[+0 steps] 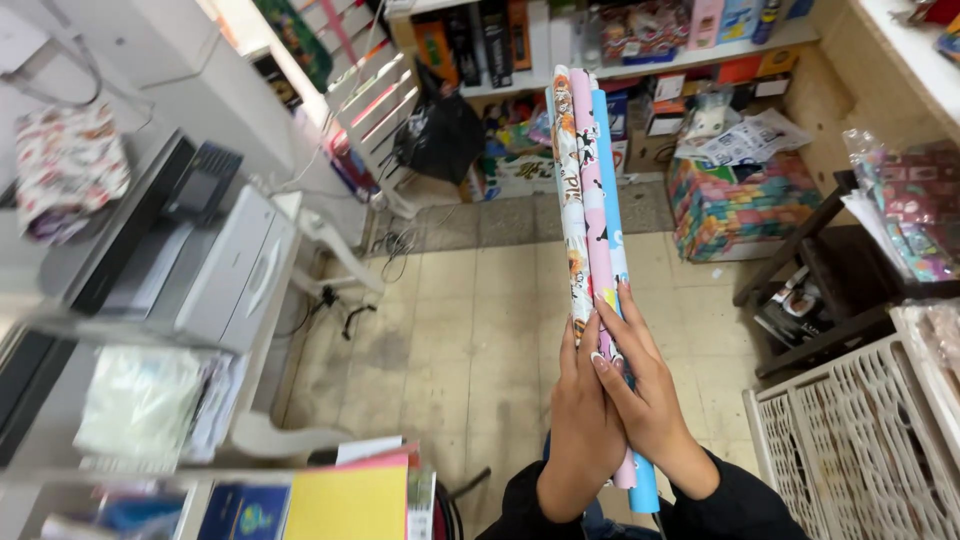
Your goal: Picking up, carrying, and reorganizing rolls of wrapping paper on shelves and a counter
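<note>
Gripping three paper rolls (592, 200) between both palms: left hand (582, 425) and right hand (645, 395) pressed together, clamped around the bundle. Held upright above tiled floor (470, 330), printer (215, 265) off left.

The lower stretch of the three paper rolls (590, 190) is covered by the left hand (583, 420) and right hand (650, 400) pressed around them, so their patterns there can't be seen. Both sleeves (735, 500) run off the bottom edge. The white crate (860, 450) is cut by the right edge and corner. The printer (215, 260) and the bag (65, 170) beside it are smeared with blur. Goods on the far shelf (640, 40) are too small to make out.
</note>
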